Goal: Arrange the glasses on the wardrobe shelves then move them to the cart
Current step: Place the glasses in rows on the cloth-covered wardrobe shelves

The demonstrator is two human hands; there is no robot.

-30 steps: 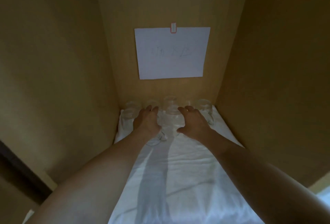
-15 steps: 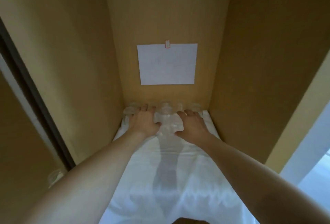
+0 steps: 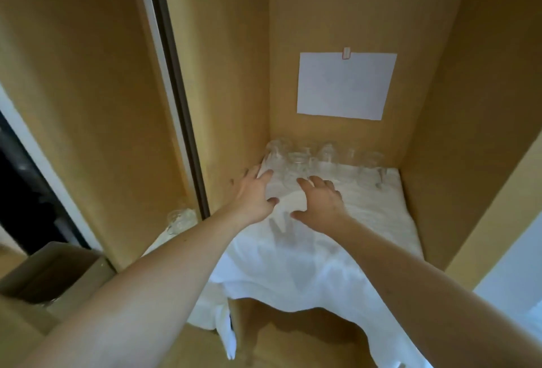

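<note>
Along the shelf's (image 3: 390, 221) back edge stand glasses (image 3: 322, 159): fragile, slippery. Both hands, left (image 3: 253, 196) and right (image 3: 321, 203), reach with fingers released; grip the sides.

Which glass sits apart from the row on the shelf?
Start at the white paper on the wardrobe's back wall; the row of glasses stands below it on the white cloth. The lone glass sits left, beyond the dark divider strip, in the neighbouring compartment.

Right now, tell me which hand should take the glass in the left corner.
Left, probably. The left hand lies next to the corner glass, fingers straight and holding nothing. The right hand is farther right, and would have to cross over.
</note>
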